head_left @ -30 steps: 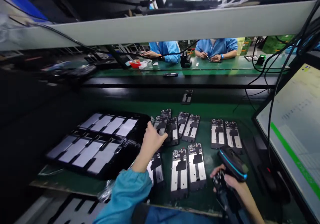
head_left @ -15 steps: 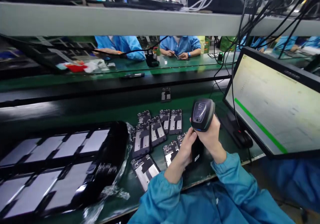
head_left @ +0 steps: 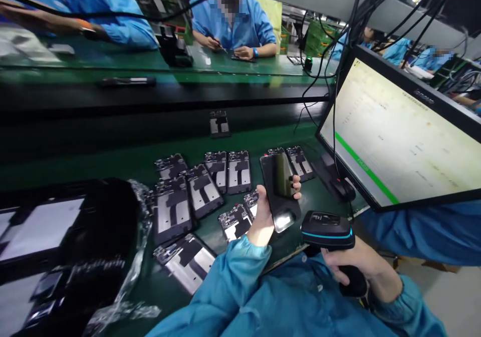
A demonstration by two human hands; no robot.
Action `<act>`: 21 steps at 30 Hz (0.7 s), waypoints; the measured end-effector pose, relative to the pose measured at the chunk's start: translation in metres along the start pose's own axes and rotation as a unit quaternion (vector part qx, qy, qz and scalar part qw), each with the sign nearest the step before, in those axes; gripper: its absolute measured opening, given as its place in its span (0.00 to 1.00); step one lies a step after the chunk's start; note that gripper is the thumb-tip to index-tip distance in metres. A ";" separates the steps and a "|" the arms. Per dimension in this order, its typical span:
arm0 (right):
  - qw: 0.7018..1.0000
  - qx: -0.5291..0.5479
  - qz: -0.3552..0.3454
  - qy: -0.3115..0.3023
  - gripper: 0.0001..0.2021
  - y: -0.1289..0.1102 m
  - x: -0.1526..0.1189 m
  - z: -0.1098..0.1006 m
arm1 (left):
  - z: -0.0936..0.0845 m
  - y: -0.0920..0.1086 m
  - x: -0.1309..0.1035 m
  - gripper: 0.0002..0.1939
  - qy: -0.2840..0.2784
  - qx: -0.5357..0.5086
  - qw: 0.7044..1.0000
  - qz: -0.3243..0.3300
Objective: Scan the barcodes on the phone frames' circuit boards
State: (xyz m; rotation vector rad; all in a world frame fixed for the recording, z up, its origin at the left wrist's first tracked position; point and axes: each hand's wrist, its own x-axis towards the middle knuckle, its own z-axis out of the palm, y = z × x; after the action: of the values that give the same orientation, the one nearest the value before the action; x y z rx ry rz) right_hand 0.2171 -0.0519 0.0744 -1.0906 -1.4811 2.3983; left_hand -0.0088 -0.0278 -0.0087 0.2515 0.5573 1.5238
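black phone: 1, centre of the frame, glossy face up and tilted, a light glaring off its lower end; raised over the bench, perhaps to keep it apart from those lying there

left hand: 1, clasped round the phone's width, thumb on one long edge, fingers round the other, which likely leaves most of the face uncovered

scanner: 1, right of centre, blue strip lit; held by its handle, it seems, so the head can be aimed freely

right hand: 1, wrapped about that handle; whether a finger presses a trigger, i cannot tell

bare phones: 11 that i can count, backs up: 5 bunched left of centre, 1 lower left, 2 partly behind the left hand and sleeve, 2 beyond the held phone, 1 alone at upper middle; laid flat probably to spare the exposed parts

tray: 1, lower left, cut by the edge; at least 3 pale panels show, set apart likely to stop rubbing

monitor: 1, right, angled inward, presumably for easy reading; 1 green bar says pass

co-workers: 2 clear, upper left and upper middle; others at upper right too hidden to count
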 end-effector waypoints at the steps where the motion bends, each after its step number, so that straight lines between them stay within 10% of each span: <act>1: 1.000 0.017 -0.002 0.001 0.16 0.004 0.002 0.001 | 0.001 -0.001 0.004 0.49 0.006 0.003 1.000 -0.002; 6: 0.999 -0.008 -0.030 0.042 0.17 0.010 0.014 -0.006 | -0.001 -0.014 0.019 0.39 0.044 0.023 0.998 -0.033; 11: 0.891 -0.161 -0.185 0.382 0.16 0.015 0.067 0.006 | -0.004 -0.026 0.023 0.26 0.107 0.110 0.988 -0.016; 16: 0.872 -0.155 -0.242 0.397 0.24 0.023 0.122 0.021 | -0.005 -0.024 0.021 0.23 0.160 0.240 0.954 0.086; 21: 0.855 -0.172 -0.296 0.389 0.25 0.029 0.121 0.023 | 0.004 -0.004 0.006 0.26 0.124 0.296 0.942 0.098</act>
State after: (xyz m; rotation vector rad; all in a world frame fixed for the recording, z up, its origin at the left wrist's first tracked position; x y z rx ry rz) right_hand 0.1212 -0.0296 -0.0049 -1.2099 -1.6046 1.0936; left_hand -0.0031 -0.0212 -0.0084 0.5960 1.2242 1.5557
